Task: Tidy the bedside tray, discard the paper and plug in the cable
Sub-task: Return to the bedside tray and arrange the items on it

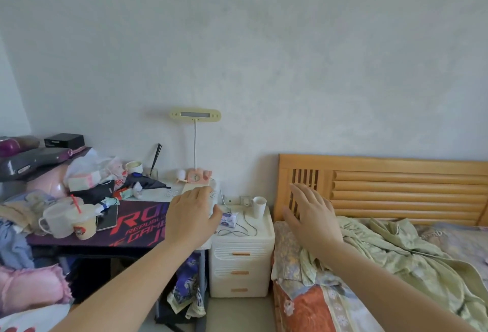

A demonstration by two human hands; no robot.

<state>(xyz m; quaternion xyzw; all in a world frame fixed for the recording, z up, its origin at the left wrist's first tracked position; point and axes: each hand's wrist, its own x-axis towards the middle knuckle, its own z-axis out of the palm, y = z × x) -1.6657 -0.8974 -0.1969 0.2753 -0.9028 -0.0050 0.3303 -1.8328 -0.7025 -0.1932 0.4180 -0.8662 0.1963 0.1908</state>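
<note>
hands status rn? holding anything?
Left hand: open, palm down, holding nothing, in front of the desk edge beside the bedside cabinet.
Right hand: open, fingers spread, empty, raised in front of the headboard.

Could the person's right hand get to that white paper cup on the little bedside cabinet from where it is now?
Probably yes. The right hand is open and empty, raised in front of the headboard, just right of the white paper cup. Nothing stands between them; the cup stands upright near the cabinet top's back right corner.
</note>
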